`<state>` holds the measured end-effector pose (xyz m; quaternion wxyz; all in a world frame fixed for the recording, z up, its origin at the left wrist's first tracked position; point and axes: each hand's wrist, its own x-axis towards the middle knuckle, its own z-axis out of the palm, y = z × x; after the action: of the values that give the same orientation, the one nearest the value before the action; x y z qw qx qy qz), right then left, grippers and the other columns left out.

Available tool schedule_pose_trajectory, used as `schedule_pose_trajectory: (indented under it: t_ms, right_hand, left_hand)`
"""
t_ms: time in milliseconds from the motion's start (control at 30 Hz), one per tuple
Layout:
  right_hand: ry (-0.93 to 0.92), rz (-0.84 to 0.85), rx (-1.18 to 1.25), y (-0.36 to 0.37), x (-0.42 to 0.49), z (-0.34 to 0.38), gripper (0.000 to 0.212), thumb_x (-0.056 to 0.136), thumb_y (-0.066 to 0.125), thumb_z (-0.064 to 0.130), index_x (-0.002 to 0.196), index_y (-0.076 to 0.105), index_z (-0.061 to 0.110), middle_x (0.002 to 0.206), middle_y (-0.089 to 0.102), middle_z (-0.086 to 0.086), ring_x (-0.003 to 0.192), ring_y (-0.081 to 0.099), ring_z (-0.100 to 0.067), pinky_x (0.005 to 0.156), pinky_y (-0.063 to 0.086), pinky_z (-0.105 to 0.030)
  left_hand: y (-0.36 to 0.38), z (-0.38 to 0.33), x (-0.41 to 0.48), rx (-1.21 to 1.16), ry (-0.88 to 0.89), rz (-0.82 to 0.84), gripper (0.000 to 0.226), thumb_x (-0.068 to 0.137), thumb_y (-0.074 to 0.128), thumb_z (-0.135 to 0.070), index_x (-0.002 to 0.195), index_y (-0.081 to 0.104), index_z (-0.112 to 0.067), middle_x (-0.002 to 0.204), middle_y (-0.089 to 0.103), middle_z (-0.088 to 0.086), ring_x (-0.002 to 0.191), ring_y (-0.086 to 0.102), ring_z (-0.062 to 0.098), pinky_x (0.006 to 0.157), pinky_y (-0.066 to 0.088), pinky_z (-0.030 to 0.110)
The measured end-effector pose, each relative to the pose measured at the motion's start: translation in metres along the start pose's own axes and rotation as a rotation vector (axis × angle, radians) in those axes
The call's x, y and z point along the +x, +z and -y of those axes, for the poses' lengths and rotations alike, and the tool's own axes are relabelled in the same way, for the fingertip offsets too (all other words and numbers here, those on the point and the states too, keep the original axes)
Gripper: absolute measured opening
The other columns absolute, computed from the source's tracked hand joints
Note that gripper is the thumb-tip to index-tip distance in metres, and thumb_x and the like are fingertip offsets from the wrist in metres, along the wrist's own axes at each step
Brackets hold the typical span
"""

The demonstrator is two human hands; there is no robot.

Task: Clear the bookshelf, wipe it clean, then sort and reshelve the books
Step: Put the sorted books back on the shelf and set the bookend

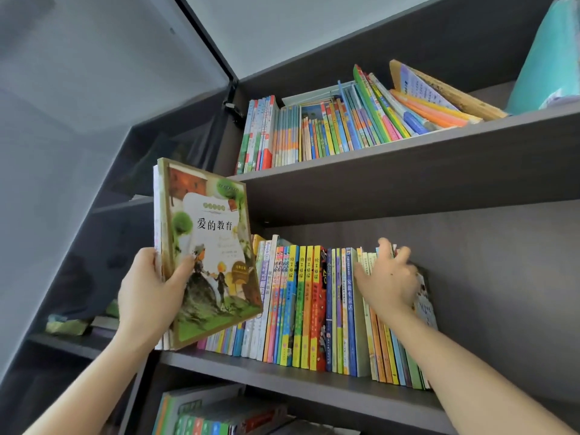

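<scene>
The front cover of the book (208, 255) held in the left hand (147, 296) carries the title 爱的教育 in large dark characters on a pale panel; the smaller lines above and below it are too blurred to read. On the middle shelf (282, 375), a white spine (267, 268) shows "BOOK" near its top, and a pale green spine (351, 296) reads 安徒生童话 down its length. Other spines carry print too small to make out.
</scene>
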<state>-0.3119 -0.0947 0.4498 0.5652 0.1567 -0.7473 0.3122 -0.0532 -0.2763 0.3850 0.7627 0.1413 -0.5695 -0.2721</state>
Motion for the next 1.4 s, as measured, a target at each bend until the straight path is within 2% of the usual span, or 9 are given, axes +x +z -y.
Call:
schedule_pose_trajectory:
  t_ms: [267,400,567,700,833,933,1067,1267,1400]
  right_hand:
    - [-0.088,0.219,0.036,-0.007,0.008,-0.012,0.088,0.078,0.055,0.072,0.145,0.019,0.027,0.139,0.036,-0.015,0.114,0.053,-0.031,0.081,0.052,-0.036]
    - [-0.138,0.121,-0.249,-0.020,0.014,-0.003,0.088,0.080,0.032,0.081,0.149,0.019,0.028,0.146,0.037,-0.013,0.131,0.042,-0.035,0.110,0.026,-0.057]
    - [-0.463,-0.053,-0.218,-0.026,0.017,0.033,0.059,0.093,0.036,0.059,0.140,0.044,0.024,0.142,0.047,-0.006,0.134,0.039,-0.028,0.114,0.013,-0.057]
    - [-0.741,0.185,0.069,-0.006,0.010,0.089,0.039,0.100,0.040,0.035,0.137,0.048,0.026,0.138,0.053,0.005,0.131,0.043,-0.015,0.118,0.008,-0.048]
    - [-0.759,0.295,0.022,0.022,0.009,0.120,0.042,0.100,0.043,0.024,0.142,0.043,0.022,0.143,0.049,0.001,0.131,0.043,-0.020,0.116,0.018,-0.046]
    - [-0.677,0.277,0.128,0.031,0.017,0.129,0.034,0.098,0.048,0.031,0.131,0.050,0.025,0.128,0.058,0.001,0.120,0.051,-0.021,0.101,0.035,-0.039]
    - [-0.570,0.276,0.243,0.034,0.024,0.131,0.019,0.089,0.060,0.035,0.106,0.053,0.028,0.101,0.060,0.004,0.100,0.054,-0.018,0.089,0.035,-0.033]
    - [-0.605,0.207,0.180,0.036,0.027,0.128,0.012,0.083,0.060,0.034,0.093,0.063,0.029,0.098,0.062,0.007,0.100,0.052,-0.017,0.084,0.035,-0.033]
    - [-0.647,0.174,0.116,0.035,0.024,0.129,0.014,0.082,0.062,0.038,0.076,0.053,0.029,0.092,0.054,0.010,0.096,0.051,-0.016,0.080,0.033,-0.032]
  left_hand:
    - [0.013,0.001,0.001,0.037,-0.007,0.033,0.033,0.089,0.063,-0.036,0.092,0.050,-0.006,0.078,0.059,0.003,0.071,0.057,0.022,0.060,0.046,0.038]
    - [0.015,0.003,0.000,0.040,-0.010,0.030,0.032,0.089,0.063,-0.036,0.091,0.050,-0.007,0.076,0.058,0.001,0.069,0.056,0.019,0.054,0.039,0.032]
    - [0.013,0.010,-0.001,0.047,0.004,0.030,0.030,0.088,0.063,-0.035,0.089,0.050,-0.008,0.075,0.058,-0.001,0.067,0.055,0.014,0.052,0.036,0.029]
    - [0.016,0.010,-0.002,0.020,0.009,0.014,0.029,0.088,0.064,-0.033,0.088,0.049,-0.008,0.075,0.058,-0.001,0.067,0.054,0.012,0.052,0.036,0.028]
    - [0.018,0.009,-0.001,0.008,0.030,0.004,0.027,0.088,0.063,-0.034,0.088,0.049,-0.011,0.075,0.058,-0.004,0.068,0.055,0.011,0.053,0.038,0.027]
    - [0.019,0.011,0.001,0.009,0.055,-0.007,0.028,0.088,0.063,-0.035,0.088,0.050,-0.011,0.076,0.058,-0.005,0.068,0.055,0.010,0.054,0.040,0.028]
    - [0.022,0.012,0.000,-0.031,0.062,-0.022,0.029,0.088,0.064,-0.035,0.090,0.050,-0.009,0.079,0.059,-0.006,0.070,0.057,0.010,0.055,0.043,0.027]
    - [0.024,0.013,0.002,-0.039,0.091,-0.051,0.030,0.088,0.064,-0.033,0.091,0.050,-0.007,0.076,0.058,-0.006,0.067,0.055,0.010,0.052,0.037,0.025]
    - [0.026,0.011,0.004,-0.032,0.115,-0.053,0.029,0.088,0.064,-0.033,0.090,0.050,-0.007,0.074,0.056,-0.009,0.064,0.053,0.006,0.051,0.033,0.021]
